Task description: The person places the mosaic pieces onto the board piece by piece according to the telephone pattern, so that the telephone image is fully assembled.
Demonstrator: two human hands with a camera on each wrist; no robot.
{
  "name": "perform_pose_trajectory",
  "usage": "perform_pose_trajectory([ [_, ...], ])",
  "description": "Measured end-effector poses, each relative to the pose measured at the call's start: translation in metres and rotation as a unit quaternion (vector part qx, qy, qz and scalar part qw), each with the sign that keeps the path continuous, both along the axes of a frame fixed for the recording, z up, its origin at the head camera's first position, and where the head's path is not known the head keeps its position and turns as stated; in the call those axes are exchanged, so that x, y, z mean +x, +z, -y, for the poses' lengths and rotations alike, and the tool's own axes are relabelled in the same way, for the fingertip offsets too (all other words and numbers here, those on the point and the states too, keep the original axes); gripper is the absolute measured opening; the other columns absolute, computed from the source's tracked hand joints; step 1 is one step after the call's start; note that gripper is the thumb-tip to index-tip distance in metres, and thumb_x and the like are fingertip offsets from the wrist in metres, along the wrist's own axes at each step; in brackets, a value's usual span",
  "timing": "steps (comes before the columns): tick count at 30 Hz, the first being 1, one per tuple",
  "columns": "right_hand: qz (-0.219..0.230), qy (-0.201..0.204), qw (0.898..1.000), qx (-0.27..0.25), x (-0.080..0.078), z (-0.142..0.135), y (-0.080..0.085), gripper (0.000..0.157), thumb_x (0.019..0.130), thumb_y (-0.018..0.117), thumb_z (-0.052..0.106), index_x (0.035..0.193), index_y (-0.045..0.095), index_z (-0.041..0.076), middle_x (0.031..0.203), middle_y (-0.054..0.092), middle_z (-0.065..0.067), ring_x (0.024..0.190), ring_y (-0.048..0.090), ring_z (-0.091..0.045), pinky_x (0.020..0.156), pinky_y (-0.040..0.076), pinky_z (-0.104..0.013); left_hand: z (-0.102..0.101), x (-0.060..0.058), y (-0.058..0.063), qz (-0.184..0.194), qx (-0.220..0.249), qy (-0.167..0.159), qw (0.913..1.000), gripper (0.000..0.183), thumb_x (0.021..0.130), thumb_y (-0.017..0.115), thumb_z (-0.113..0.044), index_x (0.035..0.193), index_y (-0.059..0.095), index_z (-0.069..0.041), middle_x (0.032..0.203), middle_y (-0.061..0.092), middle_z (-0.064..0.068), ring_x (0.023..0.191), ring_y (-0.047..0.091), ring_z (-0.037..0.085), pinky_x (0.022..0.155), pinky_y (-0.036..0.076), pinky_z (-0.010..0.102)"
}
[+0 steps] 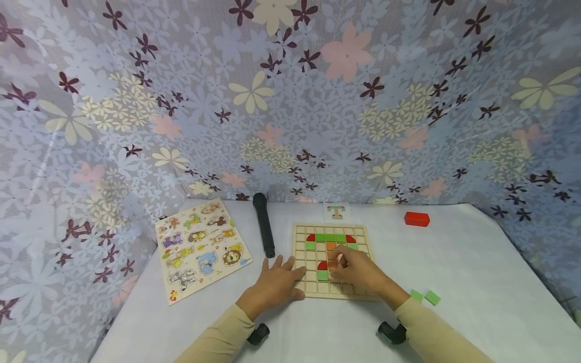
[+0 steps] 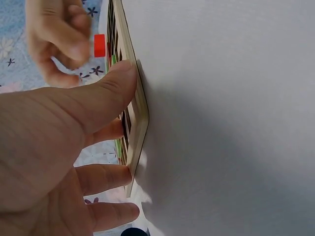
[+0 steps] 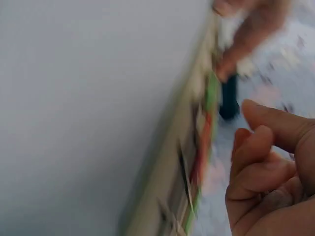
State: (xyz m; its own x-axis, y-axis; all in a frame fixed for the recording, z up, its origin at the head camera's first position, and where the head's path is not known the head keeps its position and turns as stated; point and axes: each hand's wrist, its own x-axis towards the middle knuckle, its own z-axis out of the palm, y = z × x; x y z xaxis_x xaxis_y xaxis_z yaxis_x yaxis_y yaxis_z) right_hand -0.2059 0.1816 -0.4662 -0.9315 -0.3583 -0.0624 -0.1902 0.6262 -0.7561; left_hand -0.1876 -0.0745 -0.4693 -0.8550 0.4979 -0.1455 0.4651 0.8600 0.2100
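A wooden grid board [image 1: 313,288] lies flat on the table, with green square tiles [image 1: 323,275], red round-cornered tiles [image 1: 322,265] and an orange tile [image 1: 331,246] in its cells. My left hand [image 1: 278,282] rests spread on the board's left side. In the left wrist view its thumb [image 2: 120,73] presses near the board's edge. Over the middle of the board hovers my right hand [image 1: 356,269], beside the orange and red tiles. Its fingers [image 3: 256,157] are loosely bent, and nothing shows between them in the right wrist view. Some cells under this hand are hidden.
A pattern card [image 1: 336,213] lies behind the board, a red block [image 1: 416,219] at the back right. Two loose green tiles [image 1: 432,297] lie near the right forearm. To the left are a black microphone-like stick [image 1: 265,224] and an animal puzzle board [image 1: 199,242]. Flowered cloth hangs behind.
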Motion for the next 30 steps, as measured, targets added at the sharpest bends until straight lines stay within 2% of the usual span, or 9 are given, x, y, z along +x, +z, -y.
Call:
perform_pose_trajectory([
  [4,0.022,-0.060,0.995,-0.077,0.004,-0.049,0.019,0.039,0.093,0.074,0.014,0.125,0.056,0.000,0.085,0.058,-0.009,0.066,0.053,-0.017,0.056,0.046,-0.030,-0.001,0.000,0.001,-0.002,0.002,-0.004,1.0000,0.066,0.088,0.075,-0.050,0.146,0.058,-0.024,0.157,0.046,0.015,0.145,0.038,0.047,0.112,0.027,0.072],
  [9,0.031,-0.150,0.982,-0.115,0.023,-0.117,0.038,0.049,0.096,0.073,0.025,0.132,0.049,0.002,0.098,0.057,-0.008,0.066,0.052,-0.017,0.052,0.043,-0.030,-0.001,0.000,0.003,-0.002,0.001,-0.005,1.0000,0.065,0.088,0.075,-0.049,0.146,0.058,-0.024,0.157,0.046,0.016,0.145,0.038,0.046,0.112,0.027,0.072],
  [12,0.040,-0.184,0.973,-0.135,0.039,-0.155,0.037,0.045,0.098,0.071,0.028,0.133,0.049,0.011,0.105,0.057,0.000,0.069,0.051,-0.017,0.053,0.040,-0.032,-0.001,-0.001,0.002,-0.002,-0.001,-0.007,1.0000,0.066,0.088,0.075,-0.049,0.146,0.058,-0.025,0.157,0.046,0.016,0.145,0.039,0.045,0.112,0.027,0.072],
  [16,0.093,-0.213,0.959,-0.163,0.059,-0.191,0.020,0.037,0.099,0.069,0.027,0.130,0.050,0.027,0.109,0.060,0.010,0.071,0.050,-0.015,0.057,0.041,-0.033,-0.001,-0.001,0.000,-0.001,-0.002,-0.006,1.0000,0.066,0.088,0.075,-0.050,0.147,0.057,-0.025,0.157,0.045,0.016,0.145,0.039,0.045,0.112,0.026,0.072],
  [18,0.125,-0.219,0.954,-0.163,0.067,-0.202,0.009,0.039,0.099,0.069,0.027,0.132,0.049,0.029,0.111,0.061,0.012,0.071,0.050,-0.014,0.058,0.042,-0.032,-0.002,-0.001,0.000,0.000,-0.002,-0.005,1.0000,0.066,0.088,0.074,-0.050,0.147,0.057,-0.025,0.157,0.045,0.016,0.145,0.038,0.046,0.112,0.026,0.072],
  [20,0.153,-0.221,0.951,-0.155,0.073,-0.209,0.001,0.045,0.098,0.070,0.027,0.138,0.048,0.022,0.113,0.061,0.010,0.072,0.051,-0.014,0.059,0.044,-0.032,-0.002,-0.001,0.000,-0.002,0.000,-0.005,1.0000,0.066,0.088,0.075,-0.050,0.147,0.057,-0.024,0.157,0.046,0.016,0.145,0.039,0.046,0.112,0.026,0.073],
  [25,0.189,-0.199,0.957,-0.091,0.079,-0.212,-0.010,0.069,0.094,0.074,0.027,0.149,0.039,0.003,0.129,0.058,-0.010,0.073,0.052,-0.019,0.060,0.045,-0.032,-0.002,0.001,0.000,0.001,0.003,-0.003,1.0000,0.066,0.088,0.075,-0.050,0.146,0.057,-0.023,0.156,0.046,0.016,0.144,0.039,0.048,0.111,0.026,0.074],
  [27,0.194,-0.189,0.961,-0.060,0.079,-0.209,-0.012,0.074,0.092,0.076,0.027,0.150,0.039,0.001,0.134,0.055,-0.017,0.077,0.052,-0.020,0.060,0.044,-0.033,-0.002,0.001,0.000,0.002,0.001,-0.001,1.0000,0.066,0.088,0.074,-0.050,0.146,0.057,-0.024,0.156,0.046,0.016,0.144,0.039,0.048,0.111,0.026,0.074],
  [30,0.190,-0.180,0.965,-0.026,0.078,-0.204,-0.013,0.074,0.089,0.078,0.026,0.149,0.042,0.001,0.135,0.054,-0.019,0.086,0.052,-0.020,0.061,0.044,-0.034,-0.002,0.001,0.000,-0.001,-0.004,-0.002,1.0000,0.066,0.088,0.074,-0.050,0.146,0.058,-0.024,0.156,0.047,0.016,0.143,0.040,0.048,0.111,0.026,0.073],
])
